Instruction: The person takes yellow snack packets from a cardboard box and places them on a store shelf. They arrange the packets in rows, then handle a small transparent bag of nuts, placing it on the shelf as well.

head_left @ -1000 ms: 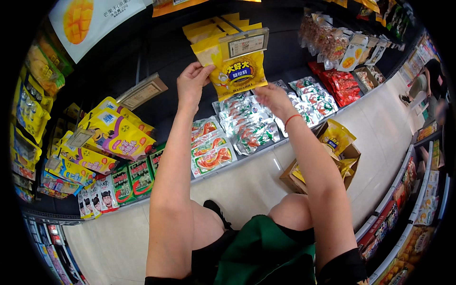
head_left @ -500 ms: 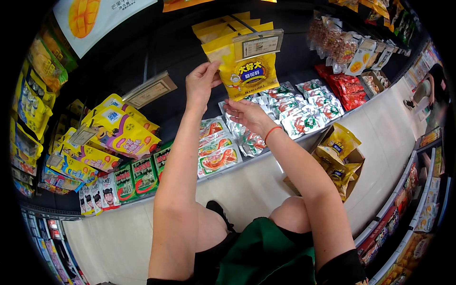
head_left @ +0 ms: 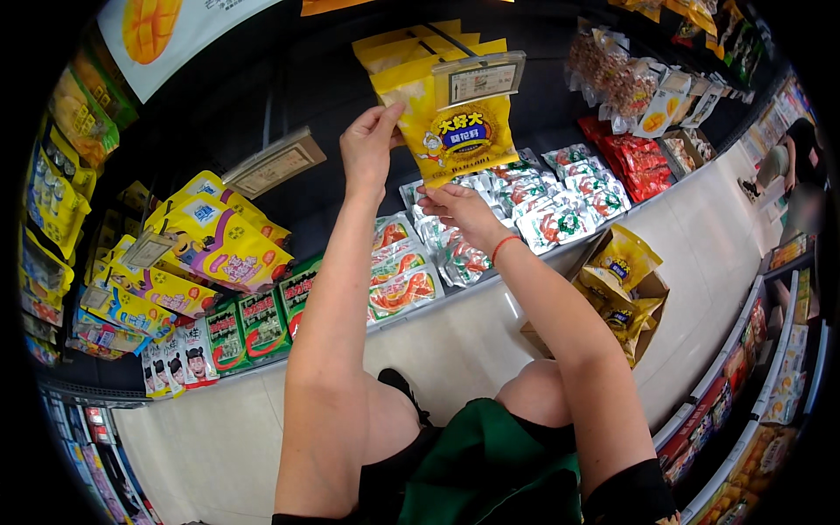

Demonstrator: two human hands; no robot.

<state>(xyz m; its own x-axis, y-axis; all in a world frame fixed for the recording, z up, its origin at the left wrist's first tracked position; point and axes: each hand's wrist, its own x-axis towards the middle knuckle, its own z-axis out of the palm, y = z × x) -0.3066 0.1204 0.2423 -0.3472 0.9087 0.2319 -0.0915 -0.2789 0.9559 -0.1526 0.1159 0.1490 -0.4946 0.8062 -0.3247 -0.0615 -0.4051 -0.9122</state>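
A yellow bag of sunflower seeds [head_left: 462, 138] hangs at the front of a row of similar bags [head_left: 398, 51] on a display hook. My left hand [head_left: 369, 144] pinches the bag's left edge between thumb and fingers. Below it, my right hand [head_left: 459, 210], with a red cord at the wrist, has its fingers closed on the bag's bottom left corner. A clear price-tag holder [head_left: 479, 80] on the hook's end covers part of the bag's upper front.
Silver-and-red snack packets [head_left: 560, 219] and green packs [head_left: 262, 324] lie on the shelf beneath. Yellow-pink bags [head_left: 223, 236] hang left, near another tag holder [head_left: 273, 166]. An open carton [head_left: 661, 289] holding more yellow bags stands on the floor to the right. A person [head_left: 801, 166] is at far right.
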